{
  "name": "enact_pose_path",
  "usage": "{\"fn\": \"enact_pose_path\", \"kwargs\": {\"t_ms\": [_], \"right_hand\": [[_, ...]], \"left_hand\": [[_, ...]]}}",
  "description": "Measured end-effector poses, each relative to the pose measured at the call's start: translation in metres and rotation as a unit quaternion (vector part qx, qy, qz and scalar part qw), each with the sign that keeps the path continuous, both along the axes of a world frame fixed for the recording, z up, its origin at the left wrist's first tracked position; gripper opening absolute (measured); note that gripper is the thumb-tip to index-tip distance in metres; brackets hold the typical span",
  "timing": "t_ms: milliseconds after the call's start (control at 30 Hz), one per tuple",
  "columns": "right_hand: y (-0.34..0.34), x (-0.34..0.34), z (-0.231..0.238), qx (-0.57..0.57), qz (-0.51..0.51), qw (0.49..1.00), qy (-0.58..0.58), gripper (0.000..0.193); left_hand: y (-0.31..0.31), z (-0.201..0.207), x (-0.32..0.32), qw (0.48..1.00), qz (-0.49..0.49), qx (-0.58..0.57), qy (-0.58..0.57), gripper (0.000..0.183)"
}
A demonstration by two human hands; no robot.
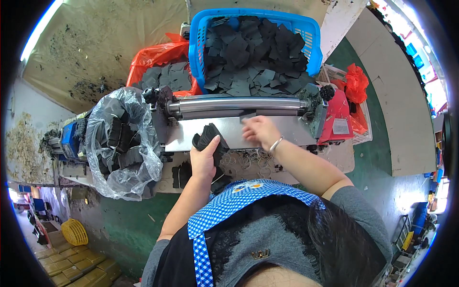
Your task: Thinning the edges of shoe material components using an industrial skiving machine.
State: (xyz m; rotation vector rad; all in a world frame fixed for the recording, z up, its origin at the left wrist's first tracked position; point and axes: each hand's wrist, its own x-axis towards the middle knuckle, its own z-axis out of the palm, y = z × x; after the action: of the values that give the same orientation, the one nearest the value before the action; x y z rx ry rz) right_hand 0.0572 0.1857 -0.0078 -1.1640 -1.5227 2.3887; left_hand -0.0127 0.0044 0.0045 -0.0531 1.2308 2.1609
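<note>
My left hand is closed around a fanned stack of thin black pieces, held in front of the machine's metal feed plate. Over that plate, my right hand pinches a single black piece at the edge of the roller; its fingers are slightly blurred. The shiny steel roller lies across the machine beyond both hands. Below my left hand, bundles of black pieces rest on the table, partly hidden by my forearm.
Behind the roller stands a blue basket heaped with black pieces. A red bag of similar pieces lies beside it. On the left a clear plastic bag contains tied bundles. The machine's red housing is at right; loose rubber bands litter the near edge.
</note>
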Motion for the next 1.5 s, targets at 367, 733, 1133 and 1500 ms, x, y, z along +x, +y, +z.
{"fn": "enact_pose_path", "kwargs": {"t_ms": [367,733,1133,1500], "right_hand": [[-0.025,0.012,0.018,-0.064,0.184,0.978,0.067,0.018],[-0.028,0.015,0.028,0.062,0.182,0.977,0.095,0.017],[-0.019,0.014,0.013,-0.082,0.079,0.993,0.023,0.016],[-0.025,0.009,0.015,0.152,0.205,0.967,0.027,0.020]], "left_hand": [[0.003,-0.002,0.004,0.999,-0.037,-0.010,-0.022,0.025],[0.003,0.000,0.003,0.999,-0.032,-0.002,-0.023,0.022],[-0.001,0.003,-0.001,0.998,-0.013,0.021,-0.060,0.020],[-0.002,-0.013,0.000,1.000,0.009,-0.026,0.004,0.023]]}}
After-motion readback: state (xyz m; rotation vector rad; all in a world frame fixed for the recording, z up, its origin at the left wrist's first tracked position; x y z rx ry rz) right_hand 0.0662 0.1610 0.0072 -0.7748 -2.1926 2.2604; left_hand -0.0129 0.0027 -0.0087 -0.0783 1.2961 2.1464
